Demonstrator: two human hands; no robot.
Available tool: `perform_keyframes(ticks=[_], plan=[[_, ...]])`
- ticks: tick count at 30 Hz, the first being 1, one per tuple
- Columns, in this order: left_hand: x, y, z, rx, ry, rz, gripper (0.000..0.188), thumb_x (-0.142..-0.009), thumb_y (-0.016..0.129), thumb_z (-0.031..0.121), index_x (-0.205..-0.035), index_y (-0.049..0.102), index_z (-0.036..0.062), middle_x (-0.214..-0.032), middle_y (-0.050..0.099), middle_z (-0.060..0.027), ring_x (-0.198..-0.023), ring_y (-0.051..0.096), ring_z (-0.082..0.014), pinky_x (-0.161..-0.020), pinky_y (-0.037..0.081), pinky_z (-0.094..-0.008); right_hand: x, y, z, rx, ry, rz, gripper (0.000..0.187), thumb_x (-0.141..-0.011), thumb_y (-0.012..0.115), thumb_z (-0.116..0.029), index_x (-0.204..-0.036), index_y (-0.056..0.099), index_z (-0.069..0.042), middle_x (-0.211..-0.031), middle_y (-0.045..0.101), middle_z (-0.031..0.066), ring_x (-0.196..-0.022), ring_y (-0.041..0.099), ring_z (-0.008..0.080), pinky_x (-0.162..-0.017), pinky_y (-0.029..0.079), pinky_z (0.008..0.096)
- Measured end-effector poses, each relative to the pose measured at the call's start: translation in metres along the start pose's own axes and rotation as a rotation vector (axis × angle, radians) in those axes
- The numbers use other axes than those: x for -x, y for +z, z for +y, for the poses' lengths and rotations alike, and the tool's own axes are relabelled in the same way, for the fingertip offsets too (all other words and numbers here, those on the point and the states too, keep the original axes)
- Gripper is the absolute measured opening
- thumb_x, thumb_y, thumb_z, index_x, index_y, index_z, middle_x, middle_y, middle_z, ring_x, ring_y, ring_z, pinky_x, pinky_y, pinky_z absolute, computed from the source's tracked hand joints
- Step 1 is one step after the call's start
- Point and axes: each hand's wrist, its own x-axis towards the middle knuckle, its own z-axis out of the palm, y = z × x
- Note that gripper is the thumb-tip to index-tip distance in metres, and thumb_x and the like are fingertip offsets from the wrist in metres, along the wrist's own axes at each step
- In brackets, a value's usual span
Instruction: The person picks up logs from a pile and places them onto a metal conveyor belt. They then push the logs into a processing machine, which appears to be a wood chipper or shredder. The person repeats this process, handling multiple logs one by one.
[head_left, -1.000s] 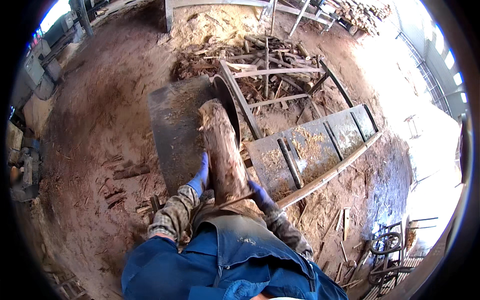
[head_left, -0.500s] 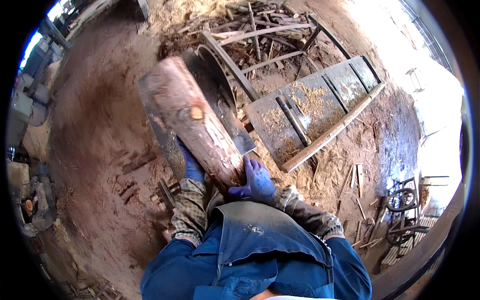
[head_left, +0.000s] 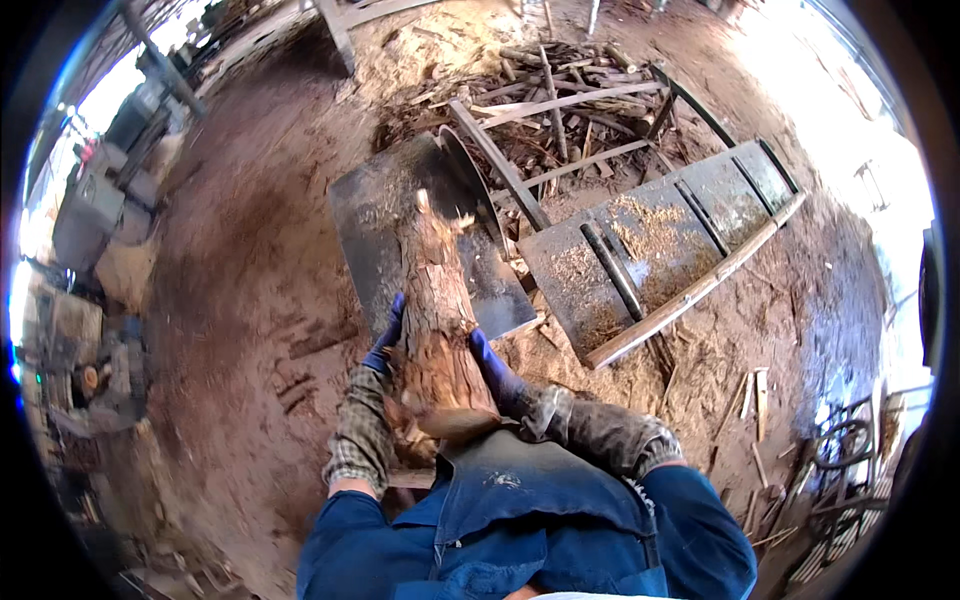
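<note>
Brown log (head_left: pixel 438 325) partly hides the metal plate (head_left: pixel 370 225).

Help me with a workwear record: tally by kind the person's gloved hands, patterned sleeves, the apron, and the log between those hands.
Gloved left hand and gloved right hand: 2
Left sleeve and right sleeve: 2
Apron: 1
Log: 1
Total: 6

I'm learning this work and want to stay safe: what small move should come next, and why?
Probably settle the log squarely on the metal plate: the left hand and right hand hold its sides, its near end overhangs toward the apron, and a round blade stands to its right.
</note>
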Motion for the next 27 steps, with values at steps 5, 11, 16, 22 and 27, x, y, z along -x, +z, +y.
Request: perform_keyframes(ticks=[5,11,16,22,27], plan=[[0.028,0.005,-0.095,-0.012,-0.186,0.056,0.064,-0.095,0.044,0.056,-0.138,0.044,0.0081,-0.129,0.054,-0.0089,-0.114,0.054,-0.0225,-0.100,0.044,-0.0383,0.043,-0.097,0.007,0.487,-0.067,0.251,0.057,-0.101,0.041,-0.043,-0.136,0.044,0.002,-0.130,0.053,0.0076,-0.117,0.050,0.0155,-0.103,0.038,0.0307],[0.052,-0.001,-0.195,-0.052,-0.210,0.013,0.068,-0.096,0.046,0.052,-0.144,0.036,0.0050,-0.141,0.044,-0.0043,-0.128,0.042,-0.0184,-0.109,0.030,-0.0318,0.125,-0.168,0.037,0.844,-0.140,0.345,0.063,-0.098,0.044,-0.049,-0.136,0.042,0.001,-0.130,0.053,0.0085,-0.121,0.047,0.0176,-0.104,0.036,0.0328],[0.051,0.023,-0.194,-0.116,-0.329,-0.049,0.076,-0.092,0.053,0.054,-0.146,0.032,0.0035,-0.148,0.034,-0.0050,-0.133,0.033,-0.0177,-0.111,0.024,-0.0293,0.135,-0.262,0.073,0.635,-0.137,0.394,0.054,-0.102,0.037,-0.044,-0.132,0.048,-0.001,-0.126,0.053,0.0047,-0.121,0.044,0.0153,-0.105,0.032,0.0295],[0.018,0.019,-0.182,-0.473,-0.169,-0.005,0.092,-0.085,0.058,0.063,-0.147,0.027,0.0025,-0.148,0.033,-0.0083,-0.137,0.029,-0.0190,-0.113,0.023,-0.0311,0.114,-0.201,0.038,0.534,-0.179,0.443,0.052,-0.103,0.033,-0.041,-0.134,0.047,-0.001,-0.136,0.049,0.0064,-0.126,0.044,0.0181,-0.110,0.030,0.0318],[-0.012,0.038,-0.167,-0.510,-0.116,-0.035,0.087,-0.088,0.057,0.059,-0.146,0.029,0.0012,-0.146,0.036,-0.0092,-0.135,0.031,-0.0195,-0.111,0.025,-0.0303,0.106,-0.194,0.008,0.296,-0.010,0.356,0.059,-0.103,0.031,-0.045,-0.140,0.041,0.001,-0.140,0.046,0.0096,-0.128,0.042,0.0201,-0.111,0.029,0.0336]])
